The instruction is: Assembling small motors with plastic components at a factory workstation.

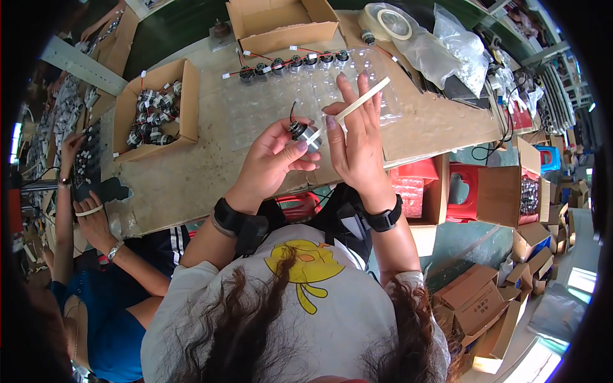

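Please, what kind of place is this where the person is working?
Probably a small assembly workshop. A cardboard box holds many small motors, a clear plastic tray carries a row of them, and the left hand holds one small motor while the right hand applies a tape strip.

A clear plastic tray (281, 96) lies at the middle of the table (191, 179), a row of small motors (294, 62) along its far edge. A box of motors (156, 108) sits to its left, an open box (281, 24) behind it, a tape roll (386, 20) at the far right corner.
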The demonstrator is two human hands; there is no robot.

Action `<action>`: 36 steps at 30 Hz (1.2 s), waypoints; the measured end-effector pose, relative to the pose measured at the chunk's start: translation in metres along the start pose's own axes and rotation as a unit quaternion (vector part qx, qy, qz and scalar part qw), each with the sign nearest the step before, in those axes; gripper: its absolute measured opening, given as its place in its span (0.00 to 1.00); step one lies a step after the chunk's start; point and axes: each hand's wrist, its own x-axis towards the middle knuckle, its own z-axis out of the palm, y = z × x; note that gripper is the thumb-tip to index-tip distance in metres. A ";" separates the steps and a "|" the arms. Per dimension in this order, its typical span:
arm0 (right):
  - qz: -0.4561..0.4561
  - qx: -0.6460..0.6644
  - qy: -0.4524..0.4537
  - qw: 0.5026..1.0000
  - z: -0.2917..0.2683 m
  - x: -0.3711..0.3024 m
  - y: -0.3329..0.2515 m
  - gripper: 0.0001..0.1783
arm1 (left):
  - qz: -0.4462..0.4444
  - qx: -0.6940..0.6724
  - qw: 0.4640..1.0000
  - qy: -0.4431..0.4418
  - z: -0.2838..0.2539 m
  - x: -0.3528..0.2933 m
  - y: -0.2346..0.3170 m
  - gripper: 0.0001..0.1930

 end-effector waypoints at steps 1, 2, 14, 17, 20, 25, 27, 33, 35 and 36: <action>0.008 -0.003 -0.008 1.000 0.001 -0.001 0.000 0.07 | 0.000 0.000 1.000 0.000 0.000 0.000 -0.001 0.19; 0.009 -0.003 -0.008 1.000 0.002 -0.001 0.000 0.07 | 0.004 -0.013 1.000 -0.001 0.000 0.000 -0.003 0.19; 0.187 0.426 0.033 0.884 0.013 -0.013 -0.011 0.10 | 0.003 -0.110 0.992 -0.056 -0.005 -0.002 -0.005 0.20; 0.094 0.230 -0.025 0.968 0.006 -0.014 -0.002 0.08 | 0.001 -0.103 0.993 -0.050 -0.006 -0.003 -0.005 0.20; 0.039 0.058 0.004 0.998 0.002 -0.011 -0.007 0.07 | -0.002 -0.100 0.994 -0.049 -0.009 -0.004 -0.007 0.20; 0.017 -0.112 0.022 0.993 0.004 -0.013 -0.012 0.05 | -0.011 -0.084 0.996 -0.031 -0.006 -0.008 -0.005 0.21; 0.016 -0.114 0.020 0.993 0.005 -0.013 -0.013 0.05 | -0.008 -0.069 0.997 -0.015 0.000 -0.009 -0.002 0.22; 0.011 -0.125 0.004 0.992 0.003 -0.011 -0.017 0.05 | 0.003 -0.084 0.996 -0.024 0.001 -0.007 -0.003 0.21; 0.014 -0.113 0.003 0.994 0.000 -0.009 -0.020 0.04 | 0.008 -0.080 0.996 -0.034 -0.004 -0.005 -0.006 0.20; 0.017 -0.101 0.004 0.995 -0.002 -0.008 -0.021 0.04 | 0.011 -0.079 0.996 -0.039 -0.006 -0.005 -0.007 0.20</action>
